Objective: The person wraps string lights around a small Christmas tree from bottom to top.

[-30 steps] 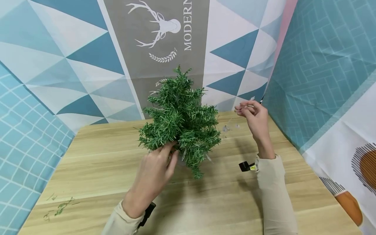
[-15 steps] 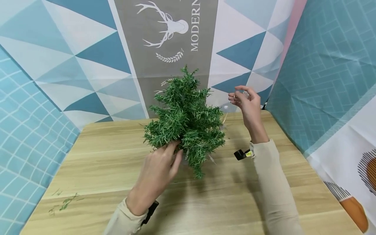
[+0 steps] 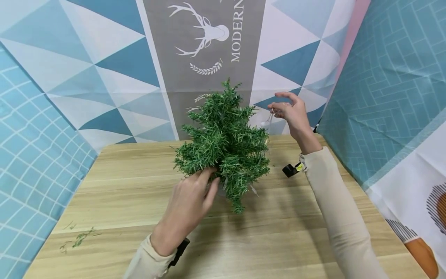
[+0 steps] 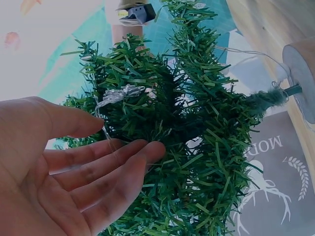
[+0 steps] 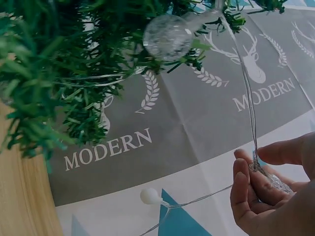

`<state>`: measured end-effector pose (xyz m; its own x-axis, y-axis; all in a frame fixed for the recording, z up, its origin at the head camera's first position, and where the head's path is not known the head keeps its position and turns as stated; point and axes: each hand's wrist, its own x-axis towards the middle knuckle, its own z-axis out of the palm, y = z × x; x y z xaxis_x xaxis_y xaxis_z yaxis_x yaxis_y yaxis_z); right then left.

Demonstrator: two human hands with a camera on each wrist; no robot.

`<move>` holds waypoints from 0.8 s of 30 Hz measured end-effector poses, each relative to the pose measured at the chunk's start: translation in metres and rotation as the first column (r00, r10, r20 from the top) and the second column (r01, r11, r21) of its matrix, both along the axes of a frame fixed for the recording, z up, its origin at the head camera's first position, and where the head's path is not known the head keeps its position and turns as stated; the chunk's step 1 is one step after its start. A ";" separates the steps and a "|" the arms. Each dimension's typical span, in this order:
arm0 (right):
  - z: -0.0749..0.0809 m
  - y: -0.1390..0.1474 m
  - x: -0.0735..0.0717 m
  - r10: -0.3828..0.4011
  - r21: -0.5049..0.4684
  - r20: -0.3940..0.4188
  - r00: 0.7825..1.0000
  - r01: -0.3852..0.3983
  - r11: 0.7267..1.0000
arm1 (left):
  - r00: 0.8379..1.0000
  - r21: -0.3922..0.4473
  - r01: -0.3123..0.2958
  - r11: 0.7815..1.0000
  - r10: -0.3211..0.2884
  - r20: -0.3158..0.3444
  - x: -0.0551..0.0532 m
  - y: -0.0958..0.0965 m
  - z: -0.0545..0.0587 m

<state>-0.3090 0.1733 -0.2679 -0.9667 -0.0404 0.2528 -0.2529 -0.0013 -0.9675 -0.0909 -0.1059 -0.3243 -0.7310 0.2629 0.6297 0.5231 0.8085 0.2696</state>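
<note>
A small green artificial Christmas tree stands on the wooden table. My left hand reaches into its near lower branches. In the left wrist view the fingers are loosely extended against the greenery, thumb apart, and a thin clear wire crosses between them near a clear bulb. At the right, above the table, my right hand pinches the wire of a string of fairy lights. A clear ball bulb lies by the branches and a white ball bulb hangs lower. Part of the string is hidden in the tree.
Loose green needle scraps lie at the table's left. A patterned cloth with a deer print rises behind the tree. Blue cloths flank both sides. The tree has a round pale base.
My right hand has lifted and moved back, raising the string of lights and its bulbs off the table. The left hand stays at the same branches. The head view has shifted slightly.
</note>
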 end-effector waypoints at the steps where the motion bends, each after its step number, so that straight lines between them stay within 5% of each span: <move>1: 0.002 0.000 -0.001 0.006 -0.001 0.009 1.000 -0.006 1.000 | 1.000 0.001 0.003 1.000 -0.003 0.004 0.000 0.000 0.000; 9: 0.023 -0.009 -0.011 0.126 0.084 0.049 0.991 -0.129 0.988 | 0.999 0.015 0.028 0.999 -0.029 0.026 0.007 -0.007 0.009; 19: 0.057 -0.029 -0.010 0.249 0.065 -0.007 0.969 -0.248 0.967 | 0.981 0.073 0.164 0.984 -0.155 -0.118 0.025 -0.041 0.033; 24: 0.070 -0.038 -0.010 0.286 0.040 -0.063 0.956 -0.284 0.958 | 0.967 0.079 0.163 0.983 -0.144 -0.210 0.023 -0.066 0.049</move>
<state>-0.3186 0.1351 -0.1979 -0.8946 -0.3208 0.3111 -0.3106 -0.0541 -0.9490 -0.0681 -0.1716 -0.2749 -0.5413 0.2937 0.7879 0.6905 0.6899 0.2172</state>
